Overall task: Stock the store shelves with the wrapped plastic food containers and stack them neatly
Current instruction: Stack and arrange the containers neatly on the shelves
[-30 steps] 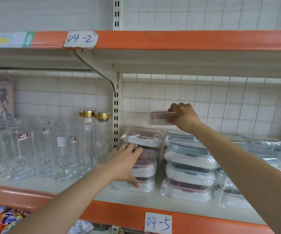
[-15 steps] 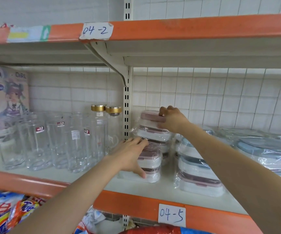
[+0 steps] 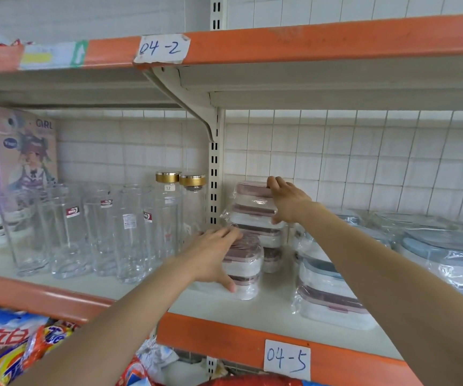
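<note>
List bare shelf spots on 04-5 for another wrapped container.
Bare shelf runs between the pink-lidded stack under the left hand and the larger stack to its right, plus the front strip. Crowded: drinking glasses left, blue-lidded containers right.

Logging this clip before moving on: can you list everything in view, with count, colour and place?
pink-lidded containers: several, wrapped, stacked left of centre on the middle shelf
blue-lidded containers: several, wrapped, stacked to the right, one pink-lidded at the bottom
drinking glasses: many, clear, left on the shelf
gold-lidded jars: two, clear, behind the glasses
picture box: one, pastel, far left
shelf label 04-2: one, white, upper edge
shelf label 04-5: one, white, lower edge
detergent bags: several, orange and blue, bottom left
left hand: touches the front pink stack
right hand: grips the top pink container
</note>
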Demonstrator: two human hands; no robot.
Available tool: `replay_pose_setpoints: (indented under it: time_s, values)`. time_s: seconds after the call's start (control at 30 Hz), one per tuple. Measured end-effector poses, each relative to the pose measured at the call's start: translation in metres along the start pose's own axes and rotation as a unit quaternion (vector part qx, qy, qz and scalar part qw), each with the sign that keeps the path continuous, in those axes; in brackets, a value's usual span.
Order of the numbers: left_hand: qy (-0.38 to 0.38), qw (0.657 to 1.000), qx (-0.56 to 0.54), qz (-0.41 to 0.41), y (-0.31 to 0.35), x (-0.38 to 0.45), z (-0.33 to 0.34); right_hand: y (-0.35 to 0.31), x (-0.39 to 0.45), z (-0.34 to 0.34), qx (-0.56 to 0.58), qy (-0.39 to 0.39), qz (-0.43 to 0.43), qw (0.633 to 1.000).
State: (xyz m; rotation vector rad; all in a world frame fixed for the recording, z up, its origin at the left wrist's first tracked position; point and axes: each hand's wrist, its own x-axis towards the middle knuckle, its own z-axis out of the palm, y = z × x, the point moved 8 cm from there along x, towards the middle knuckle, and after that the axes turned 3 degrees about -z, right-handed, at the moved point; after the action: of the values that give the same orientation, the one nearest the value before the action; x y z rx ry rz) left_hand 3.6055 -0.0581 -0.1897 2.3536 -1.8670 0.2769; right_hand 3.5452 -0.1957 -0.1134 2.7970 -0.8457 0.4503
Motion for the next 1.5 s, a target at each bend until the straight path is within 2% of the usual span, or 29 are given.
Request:
replay_pose_setpoints:
  time_s: [0.37, 0.7, 0.87, 1.03, 1.13, 1.23, 1.4, 1.5]
  values:
    - [0.004, 1.000, 0.009, -0.023, 0.012, 0.027, 0.007, 0.018, 0.008, -0.003, 0.003, 0.023, 0.012, 1.000]
    - [0.027, 0.999, 0.004, 0.017, 0.009, 0.016, 0.006, 0.008, 0.017, -0.001, 0.055, 0.008, -0.059, 0.997]
    - [0.013, 1.000, 0.006, 0.008, 0.012, 0.011, 0.005, 0.002, 0.019, -0.001, 0.036, -0.015, -0.054, 0.998]
    - [-0.030, 1.000, 0.010, 0.002, 0.020, 0.008, -0.002, 0.015, -0.009, -0.021, 0.033, -0.037, -0.040, 0.998]
    - [-0.010, 0.999, 0.018, 0.024, 0.036, 0.008, -0.016, 0.033, -0.047, -0.033, 0.013, -0.054, -0.031, 0.998]
    - [0.001, 0.998, -0.041, 0.037, 0.055, 0.011, -0.026, 0.055, -0.089, -0.050, 0.030, -0.065, -0.003, 0.997]
    - [0.000, 0.988, -0.139, 0.069, 0.088, 0.016, -0.037, 0.072, -0.141, -0.029, 0.121, -0.193, 0.023, 0.973]
    - [0.003, 0.984, -0.162, 0.078, 0.101, 0.017, -0.038, 0.077, -0.147, -0.019, 0.158, -0.176, 0.026, 0.971]
